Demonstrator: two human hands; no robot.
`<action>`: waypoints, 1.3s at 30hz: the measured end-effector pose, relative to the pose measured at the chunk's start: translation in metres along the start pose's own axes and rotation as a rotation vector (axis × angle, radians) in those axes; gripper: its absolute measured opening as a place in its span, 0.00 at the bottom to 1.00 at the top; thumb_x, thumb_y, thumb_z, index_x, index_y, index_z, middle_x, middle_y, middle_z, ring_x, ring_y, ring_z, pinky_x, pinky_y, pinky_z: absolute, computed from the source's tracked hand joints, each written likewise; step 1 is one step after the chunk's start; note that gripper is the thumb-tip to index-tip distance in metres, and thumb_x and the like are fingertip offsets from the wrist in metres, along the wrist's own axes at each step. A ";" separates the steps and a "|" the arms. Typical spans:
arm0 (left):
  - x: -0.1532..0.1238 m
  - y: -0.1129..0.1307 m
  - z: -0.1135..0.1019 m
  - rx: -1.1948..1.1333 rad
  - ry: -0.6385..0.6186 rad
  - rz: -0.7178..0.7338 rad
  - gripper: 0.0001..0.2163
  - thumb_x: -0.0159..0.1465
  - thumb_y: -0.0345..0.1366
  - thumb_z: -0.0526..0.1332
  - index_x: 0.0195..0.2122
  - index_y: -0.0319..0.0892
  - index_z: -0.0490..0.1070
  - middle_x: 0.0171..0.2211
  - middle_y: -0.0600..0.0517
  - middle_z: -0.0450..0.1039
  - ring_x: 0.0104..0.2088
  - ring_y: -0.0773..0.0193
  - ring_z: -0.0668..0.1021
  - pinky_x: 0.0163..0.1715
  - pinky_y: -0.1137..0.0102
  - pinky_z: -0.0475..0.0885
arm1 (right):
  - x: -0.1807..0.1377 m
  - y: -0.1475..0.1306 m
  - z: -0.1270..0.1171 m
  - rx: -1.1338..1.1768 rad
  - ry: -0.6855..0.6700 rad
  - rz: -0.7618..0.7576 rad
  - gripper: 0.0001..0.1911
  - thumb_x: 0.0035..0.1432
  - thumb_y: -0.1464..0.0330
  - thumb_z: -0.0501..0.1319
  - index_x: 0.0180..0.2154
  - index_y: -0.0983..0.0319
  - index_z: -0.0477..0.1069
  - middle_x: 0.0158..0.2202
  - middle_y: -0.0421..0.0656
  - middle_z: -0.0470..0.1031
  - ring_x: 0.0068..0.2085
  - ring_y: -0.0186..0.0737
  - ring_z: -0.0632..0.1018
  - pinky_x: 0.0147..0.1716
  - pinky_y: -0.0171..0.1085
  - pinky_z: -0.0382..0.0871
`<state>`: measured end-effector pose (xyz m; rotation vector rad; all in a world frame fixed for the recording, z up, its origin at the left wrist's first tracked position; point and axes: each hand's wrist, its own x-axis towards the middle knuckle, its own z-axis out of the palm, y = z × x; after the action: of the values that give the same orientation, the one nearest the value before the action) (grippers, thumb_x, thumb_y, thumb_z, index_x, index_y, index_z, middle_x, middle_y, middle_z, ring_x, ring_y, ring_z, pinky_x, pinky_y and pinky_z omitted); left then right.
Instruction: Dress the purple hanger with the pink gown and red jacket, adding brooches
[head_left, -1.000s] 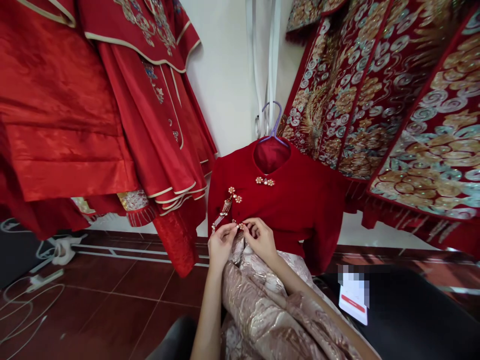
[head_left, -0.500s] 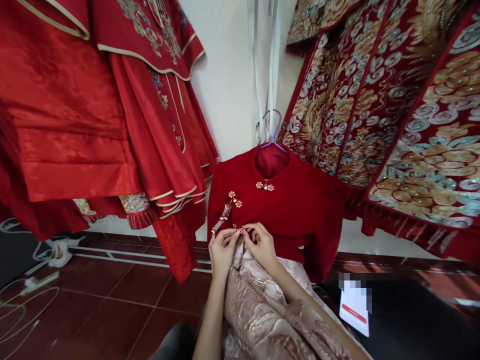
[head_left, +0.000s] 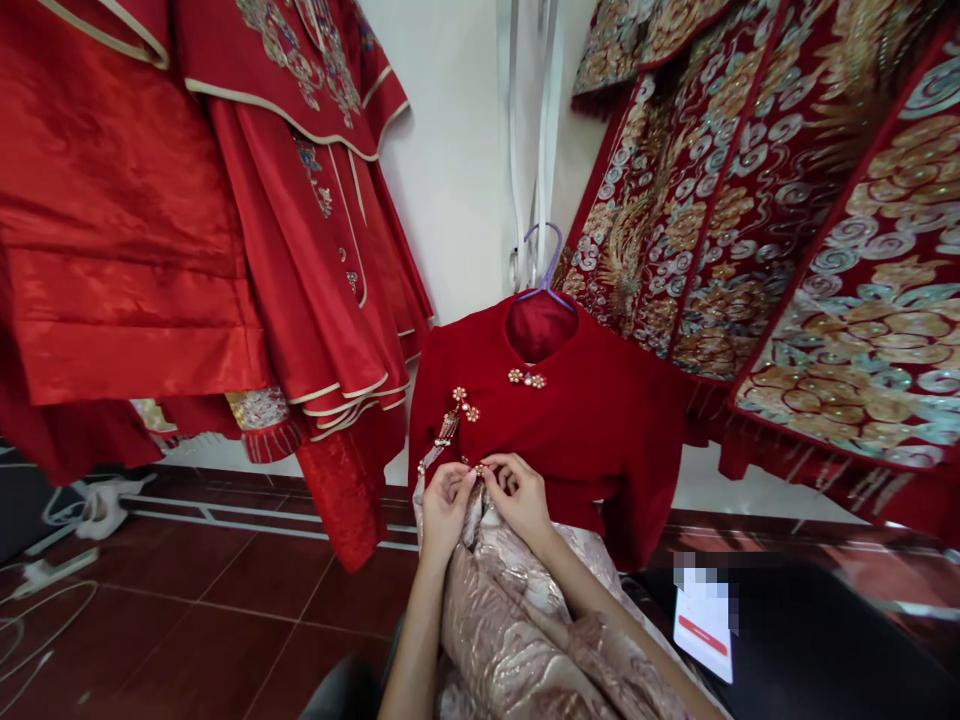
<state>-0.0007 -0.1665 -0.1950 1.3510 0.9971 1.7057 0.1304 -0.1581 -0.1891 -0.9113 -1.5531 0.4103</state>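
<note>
A dark red long-sleeved top hangs on a purple hanger. Beaded flower buttons sit below its collar, and a beaded tassel runs down the left of the chest. My left hand and my right hand meet near the lower front, thumbs and forefingers pinched on a small beaded flower button between them. Pale pink brocade fabric with a metallic sheen drapes beneath my wrists and over my right forearm.
Red garments hang at the left, and a heavily embroidered red garment hangs at the right. A lit phone lies on a black surface. White cables and a power strip lie on the tiled floor at left.
The view has shifted slightly. My fingers stay pinched at the same place, parted a little more, so the beaded button shows more clearly between them.
</note>
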 end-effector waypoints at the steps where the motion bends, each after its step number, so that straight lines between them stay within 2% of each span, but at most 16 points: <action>1: 0.000 0.001 0.001 0.005 -0.005 -0.004 0.12 0.56 0.42 0.67 0.35 0.39 0.70 0.33 0.49 0.77 0.35 0.63 0.80 0.39 0.70 0.75 | 0.000 0.000 0.000 -0.002 -0.002 -0.002 0.07 0.59 0.68 0.59 0.38 0.60 0.75 0.31 0.40 0.73 0.25 0.30 0.69 0.24 0.31 0.64; 8: -0.003 0.007 0.005 0.018 0.003 -0.019 0.14 0.55 0.46 0.66 0.34 0.41 0.69 0.32 0.50 0.75 0.35 0.64 0.79 0.39 0.70 0.74 | -0.001 0.000 0.001 -0.012 -0.017 -0.012 0.08 0.59 0.67 0.58 0.38 0.60 0.74 0.31 0.39 0.72 0.24 0.30 0.68 0.26 0.32 0.64; 12: -0.003 0.010 0.004 0.045 0.036 -0.031 0.13 0.55 0.46 0.66 0.31 0.40 0.72 0.29 0.51 0.75 0.33 0.64 0.78 0.37 0.71 0.73 | -0.003 -0.002 -0.002 -0.038 -0.039 -0.021 0.07 0.54 0.72 0.57 0.36 0.60 0.72 0.30 0.38 0.70 0.25 0.31 0.68 0.28 0.32 0.64; 16: -0.005 0.018 0.003 0.076 0.020 -0.067 0.15 0.56 0.49 0.64 0.25 0.40 0.74 0.26 0.50 0.76 0.30 0.62 0.77 0.35 0.70 0.73 | -0.007 -0.004 -0.007 -0.123 -0.148 -0.104 0.21 0.43 0.75 0.58 0.43 0.59 0.66 0.33 0.38 0.68 0.30 0.34 0.69 0.32 0.34 0.65; 18: -0.007 0.023 0.004 0.081 -0.005 -0.078 0.15 0.55 0.49 0.64 0.25 0.41 0.74 0.25 0.51 0.76 0.29 0.63 0.77 0.34 0.71 0.72 | -0.010 -0.003 -0.007 -0.156 -0.173 -0.131 0.24 0.43 0.74 0.58 0.45 0.59 0.63 0.34 0.38 0.67 0.31 0.35 0.69 0.32 0.34 0.65; 20: -0.007 0.026 0.006 0.074 -0.062 -0.089 0.15 0.56 0.49 0.64 0.24 0.40 0.74 0.25 0.51 0.75 0.28 0.64 0.76 0.34 0.71 0.72 | -0.012 0.000 -0.005 -0.165 -0.149 -0.117 0.19 0.46 0.72 0.58 0.43 0.59 0.61 0.32 0.37 0.66 0.29 0.35 0.69 0.29 0.33 0.64; 23: 0.004 0.028 0.011 0.001 -0.135 -0.090 0.13 0.57 0.46 0.64 0.27 0.40 0.75 0.28 0.51 0.76 0.30 0.65 0.77 0.35 0.71 0.72 | -0.017 0.007 -0.001 -0.122 -0.040 -0.077 0.13 0.50 0.71 0.56 0.40 0.58 0.59 0.30 0.36 0.64 0.26 0.32 0.67 0.26 0.32 0.63; 27: 0.041 0.037 0.024 -0.257 0.023 -0.120 0.12 0.54 0.41 0.67 0.35 0.40 0.74 0.33 0.50 0.76 0.36 0.64 0.78 0.42 0.67 0.74 | -0.021 0.013 -0.001 -0.064 0.080 -0.109 0.11 0.52 0.71 0.56 0.36 0.58 0.55 0.28 0.34 0.61 0.23 0.31 0.65 0.24 0.31 0.60; 29: 0.060 0.044 0.031 -0.331 0.053 -0.231 0.11 0.53 0.39 0.66 0.34 0.37 0.75 0.30 0.50 0.76 0.33 0.65 0.79 0.43 0.65 0.74 | -0.022 0.013 -0.003 -0.063 0.088 -0.133 0.10 0.53 0.70 0.56 0.35 0.57 0.54 0.25 0.33 0.58 0.22 0.31 0.63 0.23 0.31 0.58; 32: 0.073 0.055 0.038 -0.354 0.002 -0.324 0.10 0.55 0.37 0.65 0.34 0.36 0.75 0.33 0.46 0.78 0.35 0.65 0.79 0.45 0.66 0.73 | -0.021 0.011 -0.005 -0.060 0.085 -0.127 0.09 0.53 0.70 0.55 0.35 0.57 0.55 0.23 0.32 0.56 0.20 0.30 0.62 0.22 0.31 0.56; 36: 0.071 0.059 0.038 -0.426 -0.081 -0.372 0.09 0.57 0.35 0.65 0.36 0.36 0.76 0.38 0.43 0.79 0.39 0.63 0.80 0.47 0.67 0.72 | -0.020 0.009 -0.005 -0.057 0.070 -0.108 0.09 0.53 0.70 0.56 0.35 0.57 0.55 0.23 0.31 0.56 0.20 0.30 0.63 0.21 0.30 0.56; 39: 0.070 0.055 0.039 -0.444 -0.057 -0.370 0.08 0.56 0.33 0.66 0.36 0.36 0.77 0.38 0.44 0.80 0.38 0.64 0.80 0.46 0.67 0.72 | -0.019 0.008 -0.004 -0.068 0.059 -0.102 0.08 0.54 0.70 0.56 0.34 0.58 0.55 0.23 0.31 0.57 0.20 0.30 0.63 0.22 0.30 0.57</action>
<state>0.0204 -0.1229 -0.1112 0.8620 0.7240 1.4832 0.1364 -0.1685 -0.2068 -0.8847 -1.5592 0.2570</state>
